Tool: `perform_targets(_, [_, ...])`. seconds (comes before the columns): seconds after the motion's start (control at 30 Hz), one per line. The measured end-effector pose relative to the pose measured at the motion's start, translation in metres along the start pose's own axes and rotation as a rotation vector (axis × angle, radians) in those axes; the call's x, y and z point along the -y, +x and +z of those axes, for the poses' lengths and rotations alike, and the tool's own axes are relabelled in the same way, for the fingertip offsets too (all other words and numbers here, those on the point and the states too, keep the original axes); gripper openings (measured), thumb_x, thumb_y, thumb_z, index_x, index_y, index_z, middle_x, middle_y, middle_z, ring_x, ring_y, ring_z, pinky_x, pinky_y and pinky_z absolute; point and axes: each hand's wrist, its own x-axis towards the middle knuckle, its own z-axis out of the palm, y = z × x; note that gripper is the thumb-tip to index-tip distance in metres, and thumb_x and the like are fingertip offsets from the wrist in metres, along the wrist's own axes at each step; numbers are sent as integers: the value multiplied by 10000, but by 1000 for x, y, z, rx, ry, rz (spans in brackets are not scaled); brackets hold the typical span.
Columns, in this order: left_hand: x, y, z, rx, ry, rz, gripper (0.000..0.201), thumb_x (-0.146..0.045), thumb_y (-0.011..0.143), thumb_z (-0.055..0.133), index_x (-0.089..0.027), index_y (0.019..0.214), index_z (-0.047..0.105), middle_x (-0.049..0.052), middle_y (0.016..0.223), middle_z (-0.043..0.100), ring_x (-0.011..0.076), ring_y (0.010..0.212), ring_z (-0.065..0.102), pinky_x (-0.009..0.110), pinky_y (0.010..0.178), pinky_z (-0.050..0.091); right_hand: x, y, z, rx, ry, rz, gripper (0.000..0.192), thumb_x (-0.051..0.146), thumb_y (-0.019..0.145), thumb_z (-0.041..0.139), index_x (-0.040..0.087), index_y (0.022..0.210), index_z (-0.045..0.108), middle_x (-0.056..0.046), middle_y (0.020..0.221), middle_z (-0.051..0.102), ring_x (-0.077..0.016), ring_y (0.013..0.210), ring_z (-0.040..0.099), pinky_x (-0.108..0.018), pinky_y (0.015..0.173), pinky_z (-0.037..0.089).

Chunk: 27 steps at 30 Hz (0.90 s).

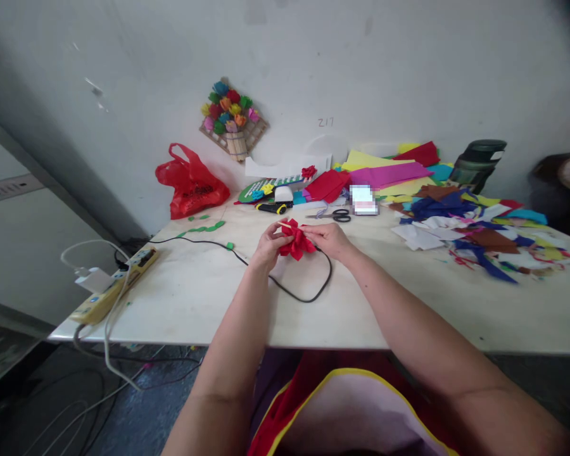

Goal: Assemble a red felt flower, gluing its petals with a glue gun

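A red paper or cloth flower (296, 243) with several pointed petals is between my two hands, just above the table. My left hand (268, 246) is closed on its left side, fingers bent around the petals. A thin pale stick (285, 224) crosses the top of the flower by the left fingertips. From the right, my right hand (331, 240) pinches at the flower's edge; what exactly lies between those fingertips is hidden. A black cable (308, 300) loops on the table below and ends from sight near the right fingers.
Scissors (330, 216), a phone (363, 200) and a yellow-black tool (272, 208) lie beyond my hands. Coloured scraps (475, 221) are heaped at right beside a dark bottle (479, 163). A red bag (190, 183) and a power strip (118, 288) are at left.
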Motion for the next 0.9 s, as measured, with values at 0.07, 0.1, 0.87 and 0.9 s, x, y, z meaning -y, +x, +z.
perform_targets(0.07, [0, 0, 0, 5, -2, 10, 705, -213, 517, 796, -179, 1171, 534, -9, 733, 663, 111, 596, 608, 226, 586, 428, 0, 1, 0, -5, 12, -1, 262, 192, 806, 593, 275, 1012, 731, -12, 1055, 715, -200, 1016, 674, -348, 955, 512])
perform_targets(0.1, [0, 1, -1, 12, -6, 10, 712, -214, 518, 796, -180, 1179, 531, -7, 748, 666, 112, 612, 614, 230, 607, 439, -1, 1, 1, -5, 18, 0, 262, 190, 804, 594, 273, 1010, 732, -11, 1053, 716, -198, 1012, 675, -347, 954, 513])
perform_targets(0.87, [-3, -2, -3, 75, -43, 30, 708, -143, 524, 756, -194, 1199, 551, 20, 823, 680, 147, 689, 635, 292, 695, 474, 5, -2, 2, 2, -89, -72, 260, 201, 828, 571, 283, 1007, 741, -7, 1043, 730, -198, 965, 685, -295, 844, 526])
perform_targets(0.9, [-3, -2, -3, 76, -52, 33, 680, -140, 524, 756, -190, 1175, 565, 20, 823, 682, 147, 692, 635, 292, 698, 474, 6, -2, 2, -2, -107, -82, 260, 201, 829, 567, 280, 1006, 742, -6, 1028, 736, -192, 944, 688, -283, 820, 524])
